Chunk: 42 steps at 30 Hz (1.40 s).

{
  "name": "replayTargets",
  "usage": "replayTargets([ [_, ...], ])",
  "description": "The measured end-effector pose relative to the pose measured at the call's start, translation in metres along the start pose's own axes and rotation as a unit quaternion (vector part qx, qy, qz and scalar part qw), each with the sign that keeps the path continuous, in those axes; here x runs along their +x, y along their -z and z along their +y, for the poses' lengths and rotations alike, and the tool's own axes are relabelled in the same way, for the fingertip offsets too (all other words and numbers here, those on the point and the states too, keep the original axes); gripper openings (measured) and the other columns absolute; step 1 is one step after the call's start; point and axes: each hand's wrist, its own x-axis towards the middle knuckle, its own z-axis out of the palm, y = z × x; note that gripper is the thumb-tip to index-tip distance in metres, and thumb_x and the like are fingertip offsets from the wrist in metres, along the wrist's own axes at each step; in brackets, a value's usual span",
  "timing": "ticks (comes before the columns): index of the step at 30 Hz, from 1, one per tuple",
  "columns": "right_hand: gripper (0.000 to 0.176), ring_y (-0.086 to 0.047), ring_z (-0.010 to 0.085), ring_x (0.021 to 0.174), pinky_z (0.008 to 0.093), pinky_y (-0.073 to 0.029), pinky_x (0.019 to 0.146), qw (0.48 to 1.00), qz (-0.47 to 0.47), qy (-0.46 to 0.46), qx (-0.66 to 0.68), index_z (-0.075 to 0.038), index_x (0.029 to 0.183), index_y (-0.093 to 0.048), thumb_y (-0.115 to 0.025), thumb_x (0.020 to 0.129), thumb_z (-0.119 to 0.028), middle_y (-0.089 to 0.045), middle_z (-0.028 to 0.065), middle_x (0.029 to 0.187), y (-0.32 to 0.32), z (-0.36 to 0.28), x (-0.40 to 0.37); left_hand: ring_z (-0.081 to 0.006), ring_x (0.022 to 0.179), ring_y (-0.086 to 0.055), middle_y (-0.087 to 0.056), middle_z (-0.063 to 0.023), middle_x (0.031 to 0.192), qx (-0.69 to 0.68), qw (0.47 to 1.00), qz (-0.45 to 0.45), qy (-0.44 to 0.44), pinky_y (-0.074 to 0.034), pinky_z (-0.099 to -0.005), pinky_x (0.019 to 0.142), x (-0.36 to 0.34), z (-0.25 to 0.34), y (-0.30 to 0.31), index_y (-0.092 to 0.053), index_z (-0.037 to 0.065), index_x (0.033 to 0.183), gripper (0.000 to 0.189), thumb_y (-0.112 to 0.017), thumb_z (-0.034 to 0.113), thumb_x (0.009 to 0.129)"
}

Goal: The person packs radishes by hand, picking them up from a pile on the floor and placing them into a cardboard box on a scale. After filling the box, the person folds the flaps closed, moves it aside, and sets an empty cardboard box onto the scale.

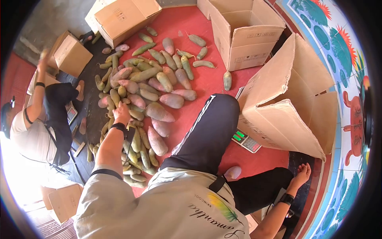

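Note:
My left hand reaches down into a large heap of radishes, its fingers closed around the end of a green radish. The grip is partly covered by the hand itself. Around it lie long green radishes and fatter pinkish ones, such as a big pink radish and a grey-pink radish. My right hand rests out to the right beside my bent knee, fingers loosely apart, with nothing in it. A scale with a lit green display sits partly under an open cardboard box.
Another open box stands at the back right, and a box lies at the back left. Several loose radishes dot the red floor. At left sits another person, one arm raised, near a second scale and a smaller box.

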Motion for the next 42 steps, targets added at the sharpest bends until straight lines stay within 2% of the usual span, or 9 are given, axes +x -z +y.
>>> replayTargets([
  [6,0.019,-0.054,0.0081,0.068,0.0191,-0.042,0.059,1.000,-0.010,-0.001,-0.026,-0.007,0.104,-0.056,-0.049,0.088,-0.014,-0.060,0.0015,0.083,-0.005,-0.005,-0.007,-0.0278,0.100,-0.058,-0.061,-0.0166,0.103,-0.066,0.995,-0.055,0.057,-0.047,-0.0349,0.082,0.001,-0.002,-0.019,-0.066,0.004,0.092,0.030,-0.065,0.028,0.073],
  [11,0.018,-0.054,0.0073,0.066,0.0187,-0.041,0.057,1.000,-0.015,-0.003,-0.026,-0.007,0.103,-0.057,-0.048,0.088,-0.013,-0.060,0.0010,0.081,-0.010,-0.006,-0.007,-0.0271,0.100,-0.058,-0.059,-0.0148,0.110,0.269,0.923,-0.118,-0.247,-0.045,-0.0400,0.086,-0.015,0.025,-0.069,-0.063,0.005,0.102,0.031,-0.045,0.023,0.085],
  [14,0.016,-0.052,0.0067,0.064,0.0186,-0.041,0.057,1.000,-0.015,-0.001,-0.025,-0.007,0.101,-0.057,-0.048,0.088,-0.012,-0.059,0.0006,0.080,-0.015,-0.010,-0.011,-0.0304,0.096,-0.058,-0.060,-0.0192,0.101,-0.093,0.984,-0.111,-0.099,-0.046,-0.0406,0.082,-0.061,0.047,-0.031,-0.064,0.003,0.094,0.030,-0.047,0.024,0.080],
  [19,0.015,-0.051,0.0062,0.063,0.0186,-0.040,0.056,1.000,-0.022,-0.006,-0.008,-0.007,0.098,-0.058,-0.048,0.088,-0.009,-0.059,0.0005,0.079,-0.022,-0.016,-0.016,-0.0333,0.072,-0.061,-0.063,-0.0156,0.077,-0.273,0.935,0.050,-0.222,-0.046,-0.0412,0.065,-0.010,0.036,-0.065,-0.064,0.004,0.077,0.024,-0.052,0.024,0.077],
  [24,0.014,-0.051,0.0063,0.062,0.0180,-0.039,0.054,1.000,-0.025,0.015,0.003,-0.005,0.097,-0.057,-0.048,0.088,-0.008,-0.058,0.0015,0.077,-0.025,-0.010,-0.016,-0.0078,0.044,-0.039,-0.043,-0.0002,0.049,-0.631,0.759,-0.018,-0.163,-0.032,-0.0238,0.043,-0.070,0.091,0.075,-0.050,0.006,0.062,0.025,-0.052,0.021,0.083],
  [29,0.014,-0.052,0.0070,0.059,0.0189,-0.041,0.051,0.999,-0.039,0.035,-0.010,-0.004,0.095,-0.057,-0.047,0.086,-0.007,-0.058,0.0022,0.074,-0.029,-0.011,-0.019,-0.0081,0.045,-0.033,-0.038,0.0009,0.050,-0.575,0.734,0.136,-0.336,-0.028,-0.0233,0.045,-0.129,0.141,0.196,-0.046,0.006,0.061,0.029,-0.045,0.018,0.087],
  [34,0.013,-0.052,0.0068,0.058,0.0192,-0.041,0.051,0.999,-0.034,0.040,-0.005,-0.003,0.093,-0.057,-0.048,0.086,-0.008,-0.057,0.0022,0.072,-0.031,-0.013,-0.023,-0.0090,0.049,-0.030,-0.036,0.0011,0.054,-0.667,0.578,0.173,-0.438,-0.029,-0.0239,0.054,-0.171,0.185,0.287,-0.039,0.009,0.058,0.031,-0.048,0.015,0.087],
  [37,0.012,-0.053,0.0081,0.059,0.0213,-0.043,0.053,0.997,-0.038,0.059,-0.020,-0.002,0.091,-0.057,-0.048,0.085,-0.007,-0.056,0.0024,0.070,-0.033,-0.014,-0.023,-0.0108,0.050,-0.034,-0.040,0.0008,0.054,-0.785,0.386,0.070,-0.480,-0.032,-0.0266,0.053,-0.193,0.219,0.334,-0.046,0.005,0.063,0.027,-0.048,0.015,0.088],
  [42,0.012,-0.052,0.0086,0.059,0.0223,-0.042,0.055,0.995,-0.046,0.081,-0.027,-0.001,0.089,-0.057,-0.048,0.085,-0.006,-0.054,0.0021,0.069,-0.033,-0.010,-0.023,-0.0093,0.057,-0.040,-0.044,0.0000,0.060,-0.796,0.282,-0.022,-0.535,-0.034,-0.0249,0.060,-0.236,0.272,0.382,-0.050,0.005,0.070,0.023,-0.049,0.018,0.088],
])
